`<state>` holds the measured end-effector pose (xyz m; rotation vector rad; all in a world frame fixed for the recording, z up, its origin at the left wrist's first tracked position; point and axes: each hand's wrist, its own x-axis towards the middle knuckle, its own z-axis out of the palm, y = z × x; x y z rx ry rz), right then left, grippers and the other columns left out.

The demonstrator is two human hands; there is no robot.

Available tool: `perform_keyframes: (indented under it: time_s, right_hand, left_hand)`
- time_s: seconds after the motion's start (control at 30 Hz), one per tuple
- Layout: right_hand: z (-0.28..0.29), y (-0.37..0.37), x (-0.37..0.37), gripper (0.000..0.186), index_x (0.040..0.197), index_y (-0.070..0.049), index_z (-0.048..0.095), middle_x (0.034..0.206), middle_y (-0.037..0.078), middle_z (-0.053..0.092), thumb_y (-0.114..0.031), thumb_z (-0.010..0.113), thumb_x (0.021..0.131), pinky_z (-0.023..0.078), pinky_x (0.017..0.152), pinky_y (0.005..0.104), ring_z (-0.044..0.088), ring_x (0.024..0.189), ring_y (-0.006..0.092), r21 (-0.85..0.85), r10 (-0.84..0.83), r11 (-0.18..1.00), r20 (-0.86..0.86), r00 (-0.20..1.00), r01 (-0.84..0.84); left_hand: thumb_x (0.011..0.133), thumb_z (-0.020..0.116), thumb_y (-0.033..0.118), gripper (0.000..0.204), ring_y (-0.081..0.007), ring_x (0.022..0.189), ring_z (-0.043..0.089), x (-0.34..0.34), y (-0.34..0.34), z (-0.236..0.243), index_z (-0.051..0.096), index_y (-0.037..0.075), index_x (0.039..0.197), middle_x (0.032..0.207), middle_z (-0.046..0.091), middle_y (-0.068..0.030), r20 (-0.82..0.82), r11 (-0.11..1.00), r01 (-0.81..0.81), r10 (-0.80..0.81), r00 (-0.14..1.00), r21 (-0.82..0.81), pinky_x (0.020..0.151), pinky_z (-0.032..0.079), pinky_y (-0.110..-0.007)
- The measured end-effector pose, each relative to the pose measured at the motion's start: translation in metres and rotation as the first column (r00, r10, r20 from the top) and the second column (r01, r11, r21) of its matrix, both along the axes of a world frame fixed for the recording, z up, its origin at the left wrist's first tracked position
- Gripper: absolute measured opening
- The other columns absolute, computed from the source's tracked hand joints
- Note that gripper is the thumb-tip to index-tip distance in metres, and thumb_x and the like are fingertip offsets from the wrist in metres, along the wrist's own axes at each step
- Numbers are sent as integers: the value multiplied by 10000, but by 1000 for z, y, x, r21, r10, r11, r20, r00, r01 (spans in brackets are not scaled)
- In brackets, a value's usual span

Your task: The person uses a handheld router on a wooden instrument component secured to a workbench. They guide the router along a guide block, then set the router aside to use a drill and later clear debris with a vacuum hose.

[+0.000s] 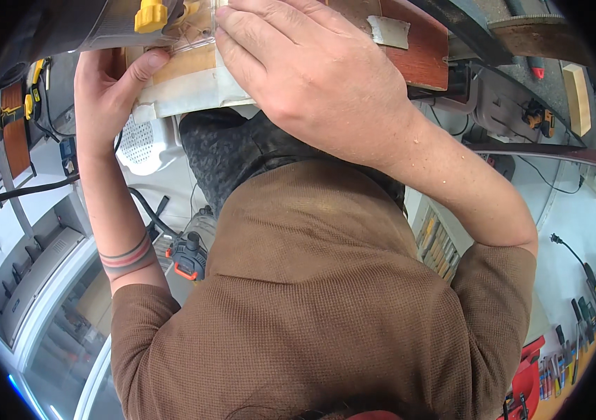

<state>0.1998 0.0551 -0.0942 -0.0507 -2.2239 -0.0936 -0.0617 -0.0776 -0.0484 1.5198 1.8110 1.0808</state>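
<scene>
My left hand (109, 87) reaches up at the top left and grips the edge of a pale taped board (186, 80), thumb pressed on its face. My right hand (312, 77) lies flat, fingers extended, on a clear plastic sheet (196, 31) that covers the board's upper part. A yellow clamp (151, 15) sits just left of my right fingertips. A reddish-brown wooden piece (424, 56) with a patch of pale tape (389, 31) runs to the right behind my right hand. My brown shirt (326, 301) fills the lower middle and hides what lies beneath.
An orange and black power tool (189, 257) and a white perforated part (140, 143) lie below the board. A white machine (32, 266) stands at the left. A pale wood block (577, 87) sits top right; several hand tools (585, 308) and a red object (529, 378) are at the lower right.
</scene>
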Motion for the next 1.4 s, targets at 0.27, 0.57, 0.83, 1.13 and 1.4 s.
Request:
perform_keyframes:
  time_s: [0.27,0.57,0.83,1.13,1.4]
  right_hand:
    - [2,-2,0,372,1072,113,681,1111,235,681,-172,597,847,494,1075,421,655,1125,329,-19,21,1000,3,1000,-21]
    - [20,-3,10,355,1041,104,666,1076,220,636,-183,582,849,456,1110,486,606,1144,347,-93,39,995,189,981,-22]
    - [-6,2,-9,361,1070,95,655,1069,216,624,-193,569,871,423,1136,503,587,1146,354,99,-116,988,-31,993,118]
    - [14,-1,6,272,953,64,652,1009,196,627,-173,586,835,482,1057,451,611,1044,327,-73,31,997,118,993,-22]
    - [10,0,2,206,888,28,636,957,173,622,-164,603,820,501,1034,388,629,1019,301,-1,21,1000,63,998,-21]
  left_hand:
    - [884,839,140,488,-191,1064,682,-1,0,-1,567,-21,1256,1155,704,-112,25,999,14,-15,1000,39,937,551,-339]
    - [909,794,35,489,-192,1126,638,6,3,0,555,-46,1327,1244,675,-111,6,999,24,-25,1000,36,1018,490,-363]
    - [910,799,48,493,-194,1117,647,5,4,-3,547,-43,1324,1245,675,-114,6,1000,-10,10,1000,20,980,512,-343]
    - [899,820,81,498,-187,1083,654,10,3,-1,559,-43,1305,1213,681,-112,-21,999,-11,12,1000,33,933,530,-329]
    - [893,824,77,505,-187,1056,661,4,-2,1,559,-46,1305,1193,688,-113,-37,1000,-20,20,999,-13,914,537,-327]
